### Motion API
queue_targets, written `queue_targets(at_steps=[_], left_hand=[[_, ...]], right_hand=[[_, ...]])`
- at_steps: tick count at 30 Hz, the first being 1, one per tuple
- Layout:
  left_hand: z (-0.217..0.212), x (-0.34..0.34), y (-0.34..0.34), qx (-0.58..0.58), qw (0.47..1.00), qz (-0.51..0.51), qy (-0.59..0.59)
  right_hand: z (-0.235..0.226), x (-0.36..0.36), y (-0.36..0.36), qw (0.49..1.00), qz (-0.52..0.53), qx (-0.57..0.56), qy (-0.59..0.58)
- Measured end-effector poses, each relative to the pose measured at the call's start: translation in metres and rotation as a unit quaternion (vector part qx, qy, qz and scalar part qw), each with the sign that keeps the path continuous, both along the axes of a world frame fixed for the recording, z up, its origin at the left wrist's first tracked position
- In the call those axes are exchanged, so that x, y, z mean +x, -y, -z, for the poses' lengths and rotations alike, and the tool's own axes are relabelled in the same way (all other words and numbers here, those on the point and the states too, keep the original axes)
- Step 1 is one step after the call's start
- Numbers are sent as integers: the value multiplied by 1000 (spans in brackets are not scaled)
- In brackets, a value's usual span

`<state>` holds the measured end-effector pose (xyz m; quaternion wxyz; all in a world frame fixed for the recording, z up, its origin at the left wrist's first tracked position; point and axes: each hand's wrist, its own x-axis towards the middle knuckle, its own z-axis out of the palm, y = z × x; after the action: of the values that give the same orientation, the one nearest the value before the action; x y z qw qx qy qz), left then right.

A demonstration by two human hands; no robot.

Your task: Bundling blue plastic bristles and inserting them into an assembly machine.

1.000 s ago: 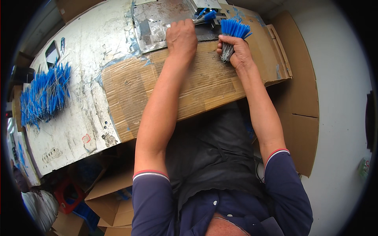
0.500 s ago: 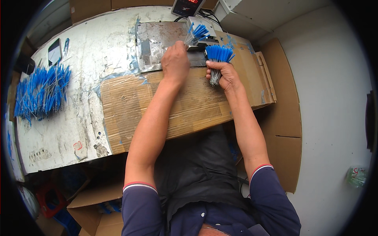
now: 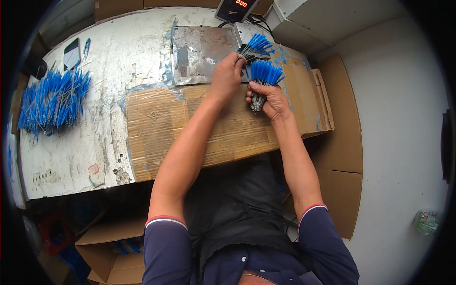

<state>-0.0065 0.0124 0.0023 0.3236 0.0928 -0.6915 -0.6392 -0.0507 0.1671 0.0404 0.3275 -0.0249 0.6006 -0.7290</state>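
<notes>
My left hand pinches the bare wire stems of a small bunch of thin blue-bristled wire brushes, whose bristle ends fan out up and to the right. Close beside it, my right hand is closed around a thicker bundle of the same brushes. That bundle stands bristles up, its twisted wire ends poking out below the fingers. Both hands are over the far right part of the table. A large loose pile of these blue brushes lies at the table's left end.
A digital display with red digits stands at the back, near a pale box-shaped device and cables. A metal plate and taped cardboard cover part of the white table. A phone and pen-like tool lie back left.
The small brush bunch, earlier standing by the device beyond my left hand, is now in that hand's fingers. My left hand has shifted right, toward the bundle in my right hand.
</notes>
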Motion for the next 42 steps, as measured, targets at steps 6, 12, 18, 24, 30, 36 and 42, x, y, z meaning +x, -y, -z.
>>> queue_targets(at_steps=[6, 12, 18, 24, 30, 36, 42], left_hand=[[8, -4, 0, -52, 998, -43, -13], [8, -5, -5, -162, 979, -111, -60], [4, -3, -11, -166, 979, -105, -61], [4, 0, -16, -140, 982, -114, -49], [2, 1, -16, -150, 978, -137, -54], [4, 2, -15, -87, 990, -110, 3], [3, -3, -2, -81, 973, -216, 9]], right_hand=[[6, 4, -3, 1000, 8, -20, -22], [7, 6, 2, 999, 2, -7, -40], [4, 13, 10, 997, -3, -7, -81], [3, 20, 20, 996, 46, 8, -82], [5, 24, 22, 997, 51, -30, -50], [1, 17, 18, 992, 80, 45, -80], [5, -21, 17, 981, 108, 104, -124]])
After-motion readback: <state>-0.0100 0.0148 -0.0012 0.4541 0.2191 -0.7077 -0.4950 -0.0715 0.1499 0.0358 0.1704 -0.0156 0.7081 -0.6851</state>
